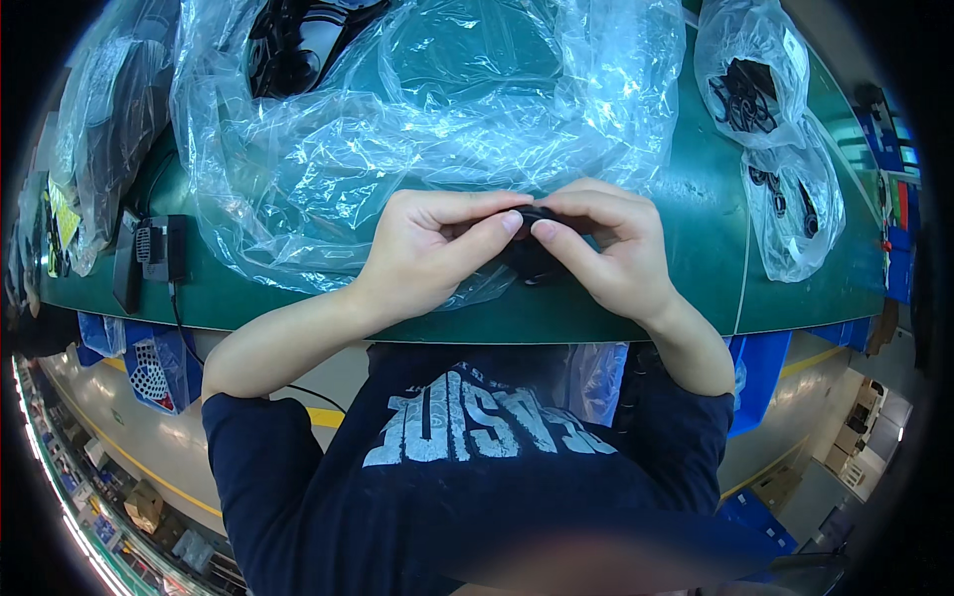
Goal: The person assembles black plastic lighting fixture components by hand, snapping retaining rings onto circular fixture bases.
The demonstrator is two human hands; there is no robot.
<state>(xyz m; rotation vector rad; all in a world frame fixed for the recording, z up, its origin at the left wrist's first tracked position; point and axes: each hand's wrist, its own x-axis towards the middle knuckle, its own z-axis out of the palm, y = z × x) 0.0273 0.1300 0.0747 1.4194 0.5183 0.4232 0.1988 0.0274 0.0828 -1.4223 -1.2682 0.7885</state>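
Observation:
Between my two hands, just above the front part of the green table, is a small black part (533, 215), curved and glossy; its exact kind I cannot make out. My left hand (425, 241) pinches its left end between thumb and fingers. From the other side my right hand (611, 243) grips it the same way, thumb toward me. More black material (537, 260) shows below the fingertips, partly hidden by them. Beyond my hands a large clear plastic bag (417, 149) lies spread out, with black curved parts (298, 50) at its far left.
On the right of the green table (706, 258) lie clear bags (795, 199) of small black parts. At left are a black boxy device (162, 248) with a cable and another filled plastic bag (109, 129). Blue bins (760, 377) hang below the front edge.

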